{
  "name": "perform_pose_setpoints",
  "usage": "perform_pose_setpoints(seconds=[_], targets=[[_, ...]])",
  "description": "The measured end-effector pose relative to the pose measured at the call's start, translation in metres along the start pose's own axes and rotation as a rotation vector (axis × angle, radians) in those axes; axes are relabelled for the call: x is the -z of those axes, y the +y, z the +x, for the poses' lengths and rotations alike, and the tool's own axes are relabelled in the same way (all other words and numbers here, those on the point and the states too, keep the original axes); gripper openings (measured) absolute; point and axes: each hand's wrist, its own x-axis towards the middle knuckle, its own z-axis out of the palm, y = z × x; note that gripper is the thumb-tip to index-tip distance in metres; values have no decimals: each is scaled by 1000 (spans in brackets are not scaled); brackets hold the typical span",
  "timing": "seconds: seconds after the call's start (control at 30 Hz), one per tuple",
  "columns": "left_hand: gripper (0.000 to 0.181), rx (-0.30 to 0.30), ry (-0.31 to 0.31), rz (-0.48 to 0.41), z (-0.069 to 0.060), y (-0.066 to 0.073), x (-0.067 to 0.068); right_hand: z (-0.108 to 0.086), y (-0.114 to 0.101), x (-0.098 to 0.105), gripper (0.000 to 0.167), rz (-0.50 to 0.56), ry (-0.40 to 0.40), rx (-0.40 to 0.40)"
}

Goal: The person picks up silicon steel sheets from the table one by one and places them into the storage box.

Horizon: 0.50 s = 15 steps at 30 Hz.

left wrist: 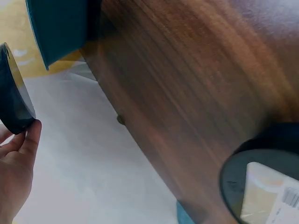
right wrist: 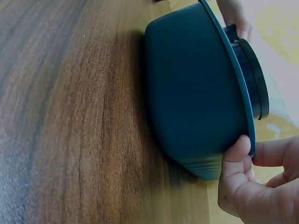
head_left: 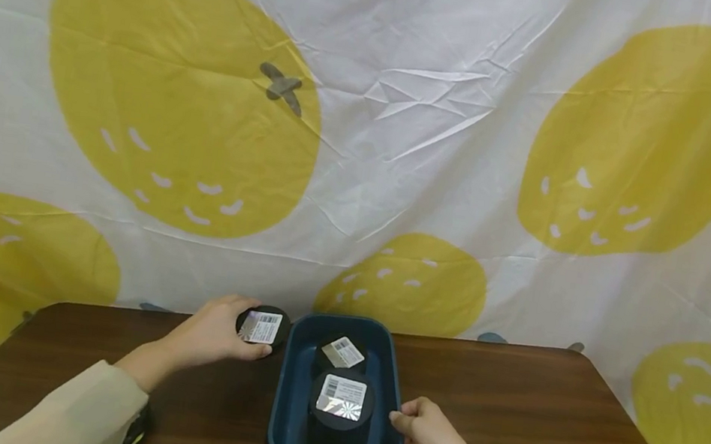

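Note:
In the head view my left hand grips a black round jar with a white barcode label on top, just left of the blue bin. The left wrist view shows this jar against the fingertips. With thumb and fingers, my right hand pinches the bin's rim at its right side. Two more labelled black jars stand inside: a rear jar and a front jar that looks taller. The right wrist view shows a jar rising above the rim.
Another labelled black jar is on the brown wooden table in the left wrist view. A dark object shows partly beside the left sleeve; I cannot tell what it is. Behind the table hangs a white cloth with yellow fruit prints.

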Motion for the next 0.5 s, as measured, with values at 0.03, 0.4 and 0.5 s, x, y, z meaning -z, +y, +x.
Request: perform_pose_setpoints(seconds=[0.03, 0.4, 0.5], targets=[[81, -1, 0, -1, 2, 1, 0, 0, 0, 0, 17, 1, 1, -3], [75, -63, 13, 16, 17, 17, -6, 0, 1, 0, 18, 6, 8, -8], [74, -76, 10, -1, 21, 22, -9, 0, 1, 0, 17, 10, 3, -7]])
